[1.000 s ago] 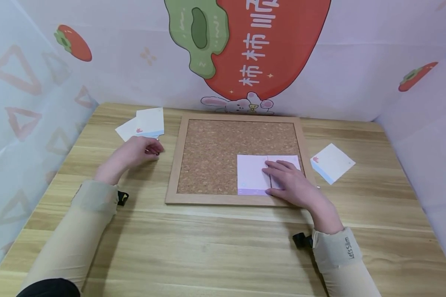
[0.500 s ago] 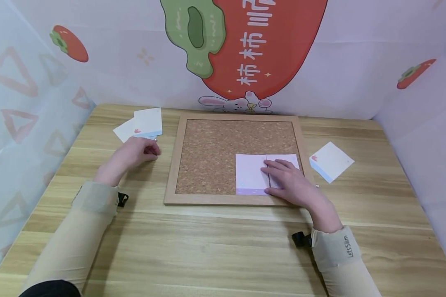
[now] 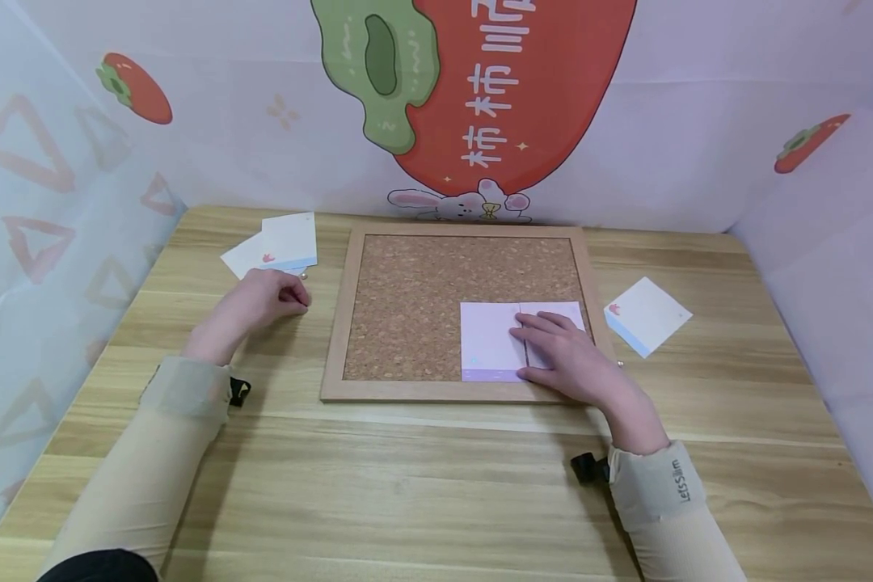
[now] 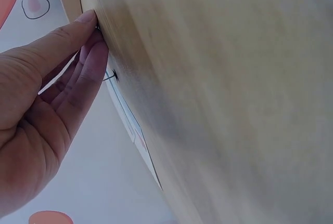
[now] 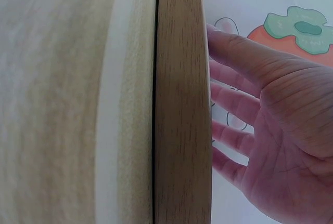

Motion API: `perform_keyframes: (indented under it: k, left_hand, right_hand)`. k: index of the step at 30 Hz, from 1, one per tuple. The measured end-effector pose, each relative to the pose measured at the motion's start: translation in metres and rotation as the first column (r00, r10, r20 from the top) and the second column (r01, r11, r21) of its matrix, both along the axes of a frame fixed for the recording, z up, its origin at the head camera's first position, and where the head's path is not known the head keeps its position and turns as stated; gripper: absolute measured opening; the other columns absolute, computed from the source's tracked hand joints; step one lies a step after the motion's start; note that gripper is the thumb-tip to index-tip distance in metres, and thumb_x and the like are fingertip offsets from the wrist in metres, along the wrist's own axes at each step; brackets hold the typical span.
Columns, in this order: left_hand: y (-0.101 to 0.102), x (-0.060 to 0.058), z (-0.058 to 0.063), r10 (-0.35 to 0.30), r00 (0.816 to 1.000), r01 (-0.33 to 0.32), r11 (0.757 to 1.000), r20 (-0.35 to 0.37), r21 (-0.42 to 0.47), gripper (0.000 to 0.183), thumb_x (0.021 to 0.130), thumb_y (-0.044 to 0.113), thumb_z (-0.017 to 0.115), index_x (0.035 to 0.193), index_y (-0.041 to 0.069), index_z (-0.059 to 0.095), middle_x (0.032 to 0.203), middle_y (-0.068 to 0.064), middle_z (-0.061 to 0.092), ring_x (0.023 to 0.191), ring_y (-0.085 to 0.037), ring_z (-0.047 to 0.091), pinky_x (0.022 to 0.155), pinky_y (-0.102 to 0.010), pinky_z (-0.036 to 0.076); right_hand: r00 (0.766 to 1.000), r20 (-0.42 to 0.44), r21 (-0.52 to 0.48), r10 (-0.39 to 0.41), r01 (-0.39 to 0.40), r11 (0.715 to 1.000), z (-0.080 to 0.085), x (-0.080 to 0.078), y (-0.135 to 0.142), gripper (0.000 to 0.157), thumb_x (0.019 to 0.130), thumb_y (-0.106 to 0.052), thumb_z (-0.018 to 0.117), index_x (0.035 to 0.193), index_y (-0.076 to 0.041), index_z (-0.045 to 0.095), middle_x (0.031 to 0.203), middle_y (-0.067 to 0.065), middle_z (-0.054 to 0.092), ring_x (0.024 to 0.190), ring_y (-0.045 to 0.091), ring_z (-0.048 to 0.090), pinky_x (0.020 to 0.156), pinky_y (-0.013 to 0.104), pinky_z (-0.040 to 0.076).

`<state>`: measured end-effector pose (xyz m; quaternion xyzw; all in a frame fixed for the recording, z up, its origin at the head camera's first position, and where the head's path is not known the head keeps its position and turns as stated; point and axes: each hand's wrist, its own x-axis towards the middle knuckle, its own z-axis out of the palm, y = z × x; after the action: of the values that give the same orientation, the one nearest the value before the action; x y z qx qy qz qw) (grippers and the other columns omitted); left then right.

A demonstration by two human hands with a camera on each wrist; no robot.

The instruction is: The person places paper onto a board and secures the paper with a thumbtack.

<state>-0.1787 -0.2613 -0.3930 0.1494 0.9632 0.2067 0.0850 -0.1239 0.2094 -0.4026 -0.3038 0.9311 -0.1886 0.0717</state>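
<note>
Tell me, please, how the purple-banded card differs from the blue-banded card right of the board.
The purple-banded card lies on the corkboard, squared to its frame; the blue-banded card on the table, turned diagonally. The latter shows red print, the former none. Both look pale and roughly square.

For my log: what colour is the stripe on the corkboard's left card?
Purple; the stripe shows best in the head view.

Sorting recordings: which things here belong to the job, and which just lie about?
Likely the job:
rectangular wood-framed cork board
two lavender-white square paper cards, right hand over them

Apparently lying about:
overlapping blue-edged white square paper cards, left
one matching card, right
</note>
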Motion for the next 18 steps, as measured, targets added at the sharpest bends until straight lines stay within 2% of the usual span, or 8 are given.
perform_keyframes:
  k: [7,12,18]
  left_hand:
    - [-0.0043,-0.0013,-0.0006,0.028,1.000,-0.028,0.999,0.008,-0.043,0.004,0.089,0.012,0.075,0.087,0.010,0.078,0.087,-0.005,0.078,0.083,-0.019,0.068,0.083,-0.040,0.052]
    - [-0.0037,-0.0016,0.0011,0.041,0.998,-0.039,0.998,0.044,-0.046,0.006,0.090,0.012,0.073,0.087,0.010,0.078,0.088,-0.006,0.078,0.085,-0.021,0.067,0.083,-0.042,0.052]
    - [-0.0036,-0.0016,0.0000,0.027,0.998,-0.024,0.998,0.049,-0.051,0.006,0.091,0.014,0.073,0.089,0.010,0.078,0.090,-0.007,0.078,0.088,-0.023,0.069,0.085,-0.045,0.052]
  right_hand:
    - [1.000,0.023,0.006,-0.012,0.012,1.000,-0.0002,-0.0001,-0.0002,0.059,0.089,-0.027,0.075,0.140,-0.005,0.057,0.154,0.016,0.046,0.144,0.044,0.036,0.117,0.061,0.031]
    - [1.000,0.018,0.007,-0.013,0.013,1.000,-0.0004,-0.0001,-0.0004,0.058,0.089,-0.026,0.075,0.140,-0.004,0.057,0.154,0.017,0.046,0.143,0.044,0.037,0.116,0.062,0.031]
    - [1.000,0.023,0.004,-0.011,0.011,1.000,0.0006,-0.0001,0.0000,0.059,0.089,-0.026,0.076,0.140,-0.004,0.057,0.154,0.017,0.046,0.143,0.044,0.036,0.117,0.061,0.031]
